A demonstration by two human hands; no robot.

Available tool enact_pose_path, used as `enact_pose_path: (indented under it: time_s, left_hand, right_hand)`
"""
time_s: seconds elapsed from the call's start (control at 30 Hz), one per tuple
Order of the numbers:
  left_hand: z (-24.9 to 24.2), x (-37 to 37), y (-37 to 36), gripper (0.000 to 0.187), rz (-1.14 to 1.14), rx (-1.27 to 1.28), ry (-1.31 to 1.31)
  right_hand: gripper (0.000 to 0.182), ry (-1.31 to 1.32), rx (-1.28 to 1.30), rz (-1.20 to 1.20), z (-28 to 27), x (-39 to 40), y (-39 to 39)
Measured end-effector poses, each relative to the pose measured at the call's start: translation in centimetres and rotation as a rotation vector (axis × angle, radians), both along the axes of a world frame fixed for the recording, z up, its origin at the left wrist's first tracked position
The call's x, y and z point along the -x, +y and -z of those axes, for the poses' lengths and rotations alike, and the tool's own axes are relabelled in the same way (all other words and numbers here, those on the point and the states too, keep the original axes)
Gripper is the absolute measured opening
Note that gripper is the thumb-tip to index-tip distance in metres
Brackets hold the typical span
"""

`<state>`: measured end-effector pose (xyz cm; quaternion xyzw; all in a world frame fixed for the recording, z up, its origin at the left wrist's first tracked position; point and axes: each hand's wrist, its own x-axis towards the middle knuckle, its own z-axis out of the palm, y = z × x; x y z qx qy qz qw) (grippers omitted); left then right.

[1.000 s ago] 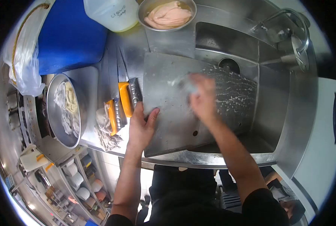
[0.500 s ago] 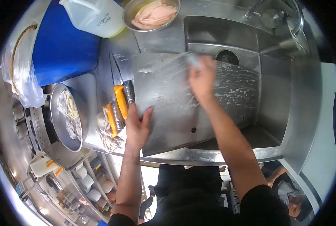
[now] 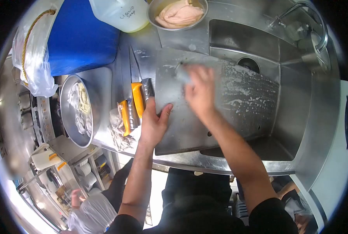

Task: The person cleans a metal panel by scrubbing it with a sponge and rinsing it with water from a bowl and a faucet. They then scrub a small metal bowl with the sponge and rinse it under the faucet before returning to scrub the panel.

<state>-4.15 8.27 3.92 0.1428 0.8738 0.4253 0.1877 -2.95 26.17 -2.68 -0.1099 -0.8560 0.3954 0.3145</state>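
Observation:
A flat stainless steel panel (image 3: pixel 185 130) with small holes lies partly on the counter and partly over the sink, with white suds streaked across its right half. My left hand (image 3: pixel 153 124) grips the panel's left edge, thumb on top. Pressed to the upper left of the panel, my right hand (image 3: pixel 201 91) is closed on a pale blue-grey scrubbing pad (image 3: pixel 182 74), blurred by motion. Just left of the panel lie knives with orange handles, one handle (image 3: pixel 137 97) near my left fingers and another handle (image 3: pixel 124 117) beside a crumpled cloth (image 3: pixel 121 138).
Beyond the panel is the sink (image 3: pixel 295 113) with a curved faucet (image 3: pixel 323 37). A soap jug (image 3: pixel 121 15), a bowl (image 3: pixel 178 28) of pinkish cloth, a blue bin (image 3: pixel 84 39) and a metal bowl (image 3: pixel 92 113) stand around. People (image 3: pixel 94 210) are at lower left and lower right.
My right hand has moved left across the panel with the pad. My left hand keeps its grip on the edge. The view has shifted left, and a person in white appears at lower left.

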Motion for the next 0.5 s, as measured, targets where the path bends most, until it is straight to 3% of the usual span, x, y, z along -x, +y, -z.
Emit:
enact_pose_path:
  time_s: [0.07, 0.2, 0.3, 0.43, 0.5]
  left_hand:
    - [0.4, -0.3, 0.0, 0.026, -0.024, -0.080, -0.033]
    - [0.9, -0.3, -0.7, 0.025, -0.019, 0.000, 0.004]
    - [-0.1, -0.7, 0.2, 0.024, -0.077, -0.078, -0.039]
    - [-0.4, -0.7, -0.2, 0.025, -0.011, 0.008, 0.039]
    - [-0.2, -0.7, -0.2, 0.026, 0.004, -0.001, 0.083]
  right_hand:
    - [0.040, 0.030, 0.006, -0.080, -0.3, -0.9, -0.5]
    - [0.039, -0.005, -0.038, 0.131, 0.1, 4.8, 1.1]
    - [0.037, -0.006, -0.083, 0.098, -0.7, 6.4, -0.4]
    - [0.036, 0.005, -0.058, 0.064, 0.6, 3.5, 1.7]
    - [0.031, -0.148, 0.021, 0.250, 3.7, -0.7, 5.6]
